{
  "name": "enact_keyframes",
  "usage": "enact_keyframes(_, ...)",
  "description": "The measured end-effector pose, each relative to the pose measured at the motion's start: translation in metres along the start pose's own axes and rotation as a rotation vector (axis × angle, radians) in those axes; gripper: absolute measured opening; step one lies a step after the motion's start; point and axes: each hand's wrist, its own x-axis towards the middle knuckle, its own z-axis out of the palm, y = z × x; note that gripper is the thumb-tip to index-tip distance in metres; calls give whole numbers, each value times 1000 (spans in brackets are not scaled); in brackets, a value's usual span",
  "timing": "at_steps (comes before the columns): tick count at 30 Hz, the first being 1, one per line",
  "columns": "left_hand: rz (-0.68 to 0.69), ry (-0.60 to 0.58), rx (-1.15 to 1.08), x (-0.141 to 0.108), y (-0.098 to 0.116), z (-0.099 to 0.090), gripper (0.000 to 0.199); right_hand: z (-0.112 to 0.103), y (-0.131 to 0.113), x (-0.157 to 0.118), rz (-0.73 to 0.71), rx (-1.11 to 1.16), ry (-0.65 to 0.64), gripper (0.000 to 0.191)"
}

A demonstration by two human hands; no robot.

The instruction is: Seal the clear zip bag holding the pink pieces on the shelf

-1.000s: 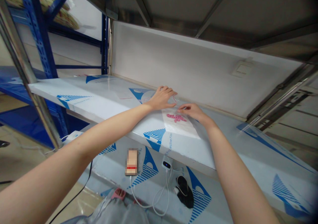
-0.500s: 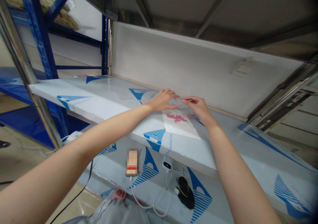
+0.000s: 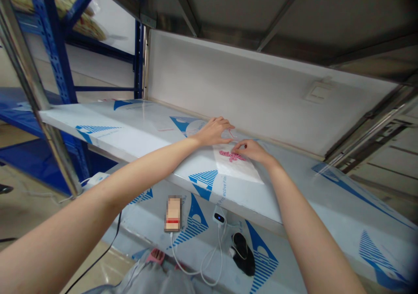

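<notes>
My left hand (image 3: 214,131) rests at the back of the shelf. Its fingers and thumb curve around the mouth of a clear plastic bag (image 3: 232,134) with a thin red line along its edge. In front of the bag, a small heap of pink pieces (image 3: 232,155) lies on a white sheet (image 3: 238,170); they are too small to name exactly. Over the right part of this heap is my right hand (image 3: 253,149), thumb and fingertips pinched together at the pink pieces. What sits between these fingertips is mostly hidden.
Another clear bag with a red line (image 3: 166,129) lies on the film-covered shelf (image 3: 137,131) to the left. On the lower shelf are a blurred-out phone-shaped item (image 3: 173,213), a white device with cables (image 3: 219,217) and a black object (image 3: 243,255). An upper shelf (image 3: 228,11) hangs overhead.
My right hand has come down and toward me, from beside the bag's mouth to the pink heap, and its fingers now touch there. The left hand keeps its place.
</notes>
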Motion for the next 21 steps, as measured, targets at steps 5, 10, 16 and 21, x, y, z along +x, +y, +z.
enact_keyframes(5,-8,-4,-1,0,0,-1,46,-4,-9,-2,34,138,32,4)
enact_keyframes(10,-11,-7,11,-2,1,-4,45,-11,-15,-4,71,395,301,29)
enact_keyframes(16,32,-4,6,-1,4,-3,42,-7,-19,4,-92,302,394,19)
enact_keyframes(21,10,8,-7,-1,1,-3,44,-10,-14,5,-101,273,453,22)
